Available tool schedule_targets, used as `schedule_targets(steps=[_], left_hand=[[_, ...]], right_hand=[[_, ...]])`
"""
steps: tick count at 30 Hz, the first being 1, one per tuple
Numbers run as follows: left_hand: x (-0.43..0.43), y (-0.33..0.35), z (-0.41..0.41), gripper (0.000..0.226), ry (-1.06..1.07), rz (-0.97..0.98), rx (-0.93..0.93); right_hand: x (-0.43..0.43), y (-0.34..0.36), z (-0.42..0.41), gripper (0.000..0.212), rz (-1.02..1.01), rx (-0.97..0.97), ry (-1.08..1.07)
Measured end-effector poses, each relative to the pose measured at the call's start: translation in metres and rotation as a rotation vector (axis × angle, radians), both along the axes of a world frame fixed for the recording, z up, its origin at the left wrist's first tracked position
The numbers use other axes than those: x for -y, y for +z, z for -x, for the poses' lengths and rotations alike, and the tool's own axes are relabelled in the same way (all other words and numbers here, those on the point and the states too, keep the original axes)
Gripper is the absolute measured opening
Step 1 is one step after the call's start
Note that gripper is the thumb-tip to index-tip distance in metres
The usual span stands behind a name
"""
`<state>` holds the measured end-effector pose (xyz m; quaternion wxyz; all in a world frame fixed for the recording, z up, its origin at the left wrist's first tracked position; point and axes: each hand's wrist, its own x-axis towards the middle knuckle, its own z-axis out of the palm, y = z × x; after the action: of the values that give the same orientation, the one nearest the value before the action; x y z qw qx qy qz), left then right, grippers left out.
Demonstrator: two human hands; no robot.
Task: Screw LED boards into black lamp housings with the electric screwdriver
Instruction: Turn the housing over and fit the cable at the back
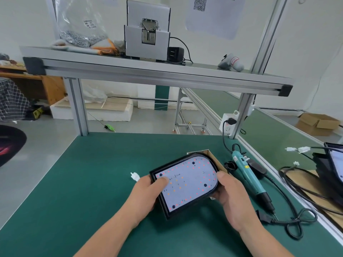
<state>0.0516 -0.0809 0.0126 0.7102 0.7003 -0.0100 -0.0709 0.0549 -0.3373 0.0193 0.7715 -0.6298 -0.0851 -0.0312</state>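
The fingers of the left hand point(146, 193) and the right hand point(232, 199) slip under the black lamp housing point(167, 215), out of sight; only the thumbs show. Beyond the right hand, a cardboard box point(215, 158) is mostly covered by the housing. Whether the dark holes in the LED board point(191, 180) hold screws is too small to tell. Right of the right hand, the electric screwdriver point(248, 179) has an unreadable label. Farther right, a dark stack point(323, 169) runs out of view.

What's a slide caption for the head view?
Left hand and right hand hold a black lamp housing with LED board inside; teal electric screwdriver lies on the green mat.
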Motion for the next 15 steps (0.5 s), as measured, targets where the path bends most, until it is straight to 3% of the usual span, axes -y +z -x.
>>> schedule_targets(steps=[3,6,8,11,13,15], left_hand=[[0.001,0.003,0.003,0.027,-0.015,-0.053,0.024],[-0.001,0.001,0.003,0.032,-0.1,-0.041,0.061],[-0.001,0.002,0.007,0.022,-0.19,-0.016,0.088],[0.0,0.006,0.012,0.033,-0.186,-0.038,0.116],[-0.001,0.008,0.011,0.07,-0.108,-0.068,0.105],[0.0,0.007,0.007,0.081,-0.031,-0.031,0.103]], right_hand=[[0.002,-0.001,0.0,0.036,0.055,-0.025,-0.03],[0.005,0.004,0.0,0.037,0.083,-0.054,-0.031],[0.007,0.006,-0.001,0.037,0.074,-0.068,-0.026],[0.011,0.005,-0.001,0.022,0.108,-0.028,-0.015],[0.015,0.007,0.0,0.022,0.105,-0.004,-0.038],[0.018,0.014,0.002,0.027,0.124,0.036,-0.069]])
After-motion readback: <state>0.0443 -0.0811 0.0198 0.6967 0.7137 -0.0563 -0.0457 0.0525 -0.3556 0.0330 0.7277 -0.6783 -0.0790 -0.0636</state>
